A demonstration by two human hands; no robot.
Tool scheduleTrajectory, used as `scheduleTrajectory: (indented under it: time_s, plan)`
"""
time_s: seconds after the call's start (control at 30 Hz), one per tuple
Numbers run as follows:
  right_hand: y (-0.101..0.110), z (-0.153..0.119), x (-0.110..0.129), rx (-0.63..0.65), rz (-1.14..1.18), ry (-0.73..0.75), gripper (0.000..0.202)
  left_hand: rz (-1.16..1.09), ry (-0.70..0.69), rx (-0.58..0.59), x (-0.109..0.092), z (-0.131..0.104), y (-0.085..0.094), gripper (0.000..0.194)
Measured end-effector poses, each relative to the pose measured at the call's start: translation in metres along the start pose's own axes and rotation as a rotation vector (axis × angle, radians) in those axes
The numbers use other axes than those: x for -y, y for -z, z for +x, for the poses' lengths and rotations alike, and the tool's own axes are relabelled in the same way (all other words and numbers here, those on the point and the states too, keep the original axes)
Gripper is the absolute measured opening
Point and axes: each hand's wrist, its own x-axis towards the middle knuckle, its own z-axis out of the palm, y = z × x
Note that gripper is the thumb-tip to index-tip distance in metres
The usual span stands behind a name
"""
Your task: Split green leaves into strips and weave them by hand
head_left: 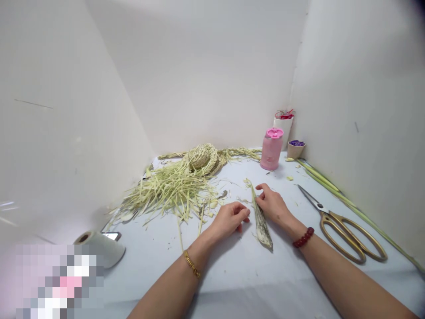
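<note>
A pointed bundle of plant stalk or husk, pale green at its far tip and grey-white at its wide near end, lies on the table between my hands. My left hand is to its left, apart from it, with curled fingers and the thumb close against the forefinger. Whatever those fingers hold, if anything, is hidden. Right beside the bundle is my right hand, its forefinger and thumb apart; whether the thumb touches the bundle I cannot tell. A heap of green plant strips lies beyond my left hand.
Behind the heap sits a coiled braid. Large gold-handled scissors lie at right, near long green stalks. A pink bottle, a white cup and a small tan cup stand behind. A white roll is at left.
</note>
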Motion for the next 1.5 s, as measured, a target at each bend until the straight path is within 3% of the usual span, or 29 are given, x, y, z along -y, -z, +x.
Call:
scheduleTrajectory:
  time_s: [0.2, 0.43, 0.67, 0.77, 0.93, 1.03, 1.33, 1.5]
  plan:
    - [-0.001, -0.002, 0.003, -0.045, 0.073, -0.007, 0.031, -0.018, 0.026, 0.005, -0.001, -0.001, -0.001, 0.030]
    - [-0.007, -0.007, 0.009, 0.044, 0.130, 0.050, 0.037, -0.070, 0.050, 0.036, 0.001, 0.000, -0.004, 0.026]
    - [0.003, -0.006, 0.011, -0.087, 0.302, 0.073, 0.029, -0.152, 0.119, 0.103, 0.003, 0.001, -0.006, 0.034]
    - [0.009, -0.010, 0.013, -0.053, 0.222, 0.067, 0.019, -0.199, 0.134, 0.123, 0.002, 0.001, -0.006, 0.032]
    - [0.017, -0.033, 0.018, 0.094, -0.206, 0.003, 0.025, -0.219, 0.094, 0.063, 0.003, 0.002, -0.004, 0.025]
    - [0.018, -0.045, 0.018, 0.173, -0.266, -0.006, 0.015, -0.191, 0.084, 0.051, 0.003, 0.002, -0.003, 0.024]
    - [0.020, -0.051, 0.023, 0.121, 0.170, 0.156, 0.015, -0.285, 0.113, 0.194, -0.003, -0.004, -0.004, 0.034]
    - [0.035, -0.064, 0.033, 0.113, 0.298, 0.168, 0.024, -0.384, 0.105, 0.012, -0.006, 0.000, -0.002, 0.031]
